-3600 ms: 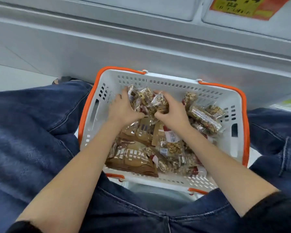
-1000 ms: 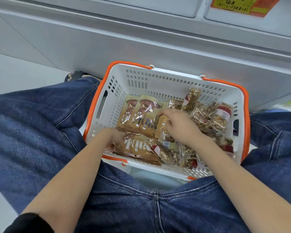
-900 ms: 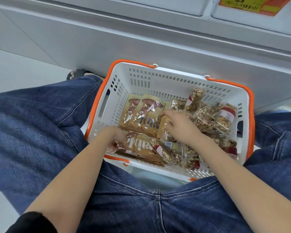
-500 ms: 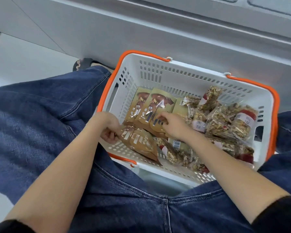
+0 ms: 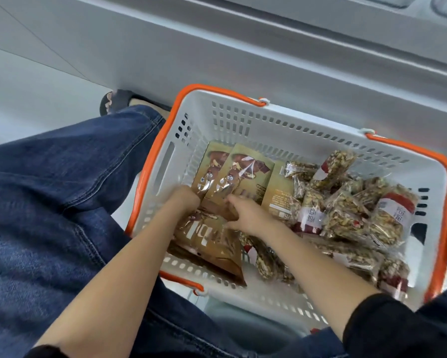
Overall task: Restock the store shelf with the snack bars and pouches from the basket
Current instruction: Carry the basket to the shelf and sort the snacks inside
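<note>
Both bare forearms reach forward and down, converging. The left hand (image 5: pixel 185 198) has its fingers tucked out of sight; the right hand (image 5: pixel 245 215) lies knuckles-up, fingers pointing left.
</note>
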Demonstrator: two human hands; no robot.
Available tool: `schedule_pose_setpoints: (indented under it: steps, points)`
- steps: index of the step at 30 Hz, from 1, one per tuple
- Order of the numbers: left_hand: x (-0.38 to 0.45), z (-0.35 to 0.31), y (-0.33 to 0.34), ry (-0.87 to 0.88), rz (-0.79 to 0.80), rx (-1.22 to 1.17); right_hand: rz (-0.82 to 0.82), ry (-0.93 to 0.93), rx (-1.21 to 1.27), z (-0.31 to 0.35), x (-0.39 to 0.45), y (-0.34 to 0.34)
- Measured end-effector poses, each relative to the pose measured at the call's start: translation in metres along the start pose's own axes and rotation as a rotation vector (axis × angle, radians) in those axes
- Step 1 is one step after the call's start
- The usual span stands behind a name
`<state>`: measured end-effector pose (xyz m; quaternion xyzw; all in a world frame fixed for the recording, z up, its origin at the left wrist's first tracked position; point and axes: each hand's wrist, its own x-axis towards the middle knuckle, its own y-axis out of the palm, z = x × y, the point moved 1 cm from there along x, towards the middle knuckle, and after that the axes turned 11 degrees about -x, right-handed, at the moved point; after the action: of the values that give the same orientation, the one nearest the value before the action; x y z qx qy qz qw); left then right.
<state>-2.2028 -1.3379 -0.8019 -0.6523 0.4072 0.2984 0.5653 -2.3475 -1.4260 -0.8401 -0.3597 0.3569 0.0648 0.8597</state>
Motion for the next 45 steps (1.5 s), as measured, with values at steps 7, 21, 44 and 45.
schedule_pose_setpoints:
  steps: [7, 21, 44, 45]
  points:
    - [0.011, 0.011, 0.007, -0.129, -0.027, -0.495, -0.102, -0.009, -0.232, 0.003, 0.017, 0.015]
    - [0.02, 0.021, 0.021, -0.248, -0.081, -0.968, -0.141, -0.032, -0.49, 0.032, 0.029, 0.017]
    - [-0.048, -0.043, -0.061, 0.813, -0.575, 0.189, -0.791, -0.091, -0.194, 0.039, -0.063, -0.125]
    - [-0.045, -0.043, -0.059, 0.787, -0.588, 0.203, -0.809, -0.073, -0.179, 0.032, -0.069, -0.127]
